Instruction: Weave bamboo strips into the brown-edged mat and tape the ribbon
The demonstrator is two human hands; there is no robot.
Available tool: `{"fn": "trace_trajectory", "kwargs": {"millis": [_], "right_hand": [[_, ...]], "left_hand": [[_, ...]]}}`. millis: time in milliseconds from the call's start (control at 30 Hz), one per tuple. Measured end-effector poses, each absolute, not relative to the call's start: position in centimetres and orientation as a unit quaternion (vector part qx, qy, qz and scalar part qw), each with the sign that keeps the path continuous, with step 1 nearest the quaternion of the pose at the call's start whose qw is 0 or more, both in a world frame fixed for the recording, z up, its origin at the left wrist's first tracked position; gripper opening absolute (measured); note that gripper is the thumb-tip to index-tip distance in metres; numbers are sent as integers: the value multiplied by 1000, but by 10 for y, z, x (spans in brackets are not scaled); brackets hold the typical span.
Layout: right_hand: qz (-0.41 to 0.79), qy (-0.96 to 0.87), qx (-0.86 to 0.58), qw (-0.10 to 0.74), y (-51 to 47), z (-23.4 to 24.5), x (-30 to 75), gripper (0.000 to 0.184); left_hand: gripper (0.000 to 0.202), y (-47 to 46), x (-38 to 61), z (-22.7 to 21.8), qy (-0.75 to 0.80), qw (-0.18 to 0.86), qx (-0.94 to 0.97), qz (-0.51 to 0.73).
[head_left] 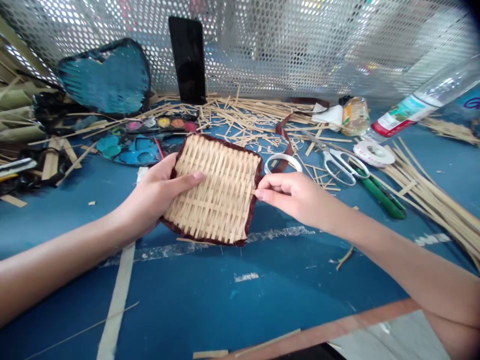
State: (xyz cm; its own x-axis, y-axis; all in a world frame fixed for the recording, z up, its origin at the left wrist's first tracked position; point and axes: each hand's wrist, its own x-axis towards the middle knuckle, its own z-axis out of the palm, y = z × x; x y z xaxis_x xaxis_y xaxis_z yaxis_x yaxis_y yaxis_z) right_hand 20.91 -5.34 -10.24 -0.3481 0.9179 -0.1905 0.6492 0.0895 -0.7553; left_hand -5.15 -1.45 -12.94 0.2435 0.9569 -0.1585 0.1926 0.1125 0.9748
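Observation:
A square woven bamboo mat [215, 192] with a dark brown ribbon edging is held up over the blue table [195, 305], tilted toward me. My left hand [157, 192] grips its left side, thumb lying on the weave and the other fingers hidden behind. At the mat's right edge, my right hand [287, 195] pinches the end of a pale bamboo strip [252, 191] between thumb and fingertips. Just beyond the right hand lies a white ring-shaped roll [284, 157], beside a loose brown ribbon [285, 135].
White-handled scissors [339, 162], a green-handled tool [386, 197], a tape roll [374, 152] and a leaning plastic bottle [405, 115] are on the right. Bamboo scraps [232, 117] cover the back. A paint palette [129, 145] and an upright black phone [188, 60] stand behind the mat.

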Motion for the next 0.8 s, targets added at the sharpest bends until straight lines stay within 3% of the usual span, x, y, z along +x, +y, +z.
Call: {"fn": "trace_trajectory", "kwargs": {"millis": [67, 133, 200, 267, 367, 533, 667, 800], "right_hand": [[409, -711, -551, 153, -48, -110, 209, 30], [416, -706, -558, 136, -44, -114, 209, 30], [417, -713, -550, 120, -43, -114, 207, 30], [397, -736, -540, 97, -45, -112, 203, 29], [292, -791, -534, 63, -53, -111, 195, 24], [117, -882, -453, 58, -62, -124, 192, 18], [115, -911, -393, 51, -61, -135, 196, 26], [158, -881, -445, 19, -62, -131, 192, 29]], "left_hand": [[57, -10, -57, -135, 511, 475, 634, 334], [71, -7, -62, -135, 490, 325, 743, 321], [65, -11, -64, -131, 419, 139, 852, 283], [47, -19, -61, -128, 312, 25, 923, 222], [40, -33, -52, -130, 235, 17, 957, 168], [27, -43, -44, -144, 273, 34, 949, 155], [25, -45, -42, -147, 298, 39, 943, 142], [25, -46, -40, -148, 302, 39, 943, 138]]}}
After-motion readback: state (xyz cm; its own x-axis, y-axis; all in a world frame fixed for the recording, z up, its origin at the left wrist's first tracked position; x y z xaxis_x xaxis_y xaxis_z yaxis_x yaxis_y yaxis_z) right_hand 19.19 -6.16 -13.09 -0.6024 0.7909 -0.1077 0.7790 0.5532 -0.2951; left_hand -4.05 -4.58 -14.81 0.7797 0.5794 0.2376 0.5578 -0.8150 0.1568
